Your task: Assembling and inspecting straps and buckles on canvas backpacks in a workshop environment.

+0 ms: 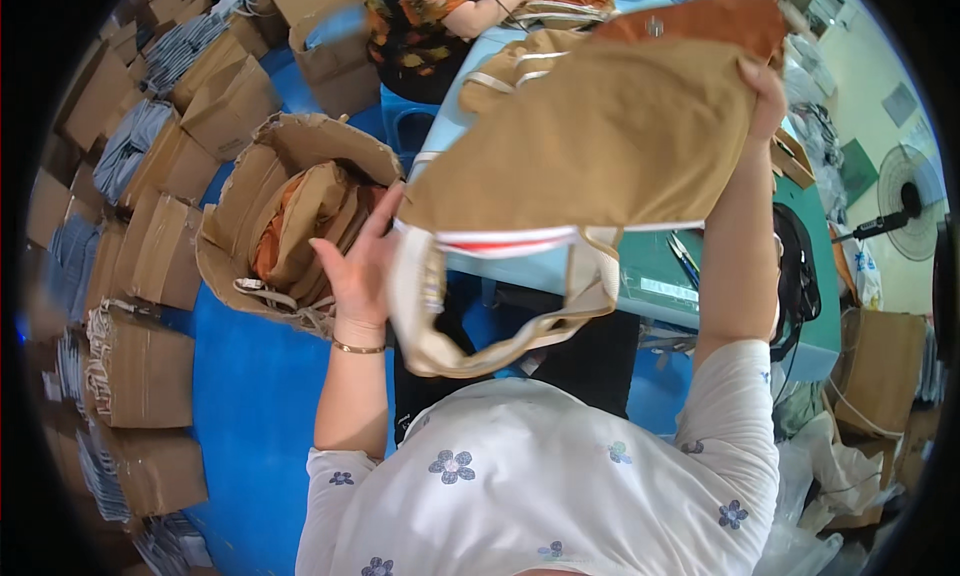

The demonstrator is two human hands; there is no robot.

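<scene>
Table [640, 258] partly hidden, tan bag [590, 141] in right hand [765, 98]

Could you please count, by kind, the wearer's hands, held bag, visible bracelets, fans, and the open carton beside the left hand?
Left hand and right hand: 2
Tan bag: 1
Bracelet: 1
Fan: 1
Open carton: 1
Total: 6

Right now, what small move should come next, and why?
Probably close the left hand on the near-left corner of the tan bag: that hand is spread open beside it, while the right hand pinches the far-right side and the cream handle loops free, so a second grip should steady it.
</scene>
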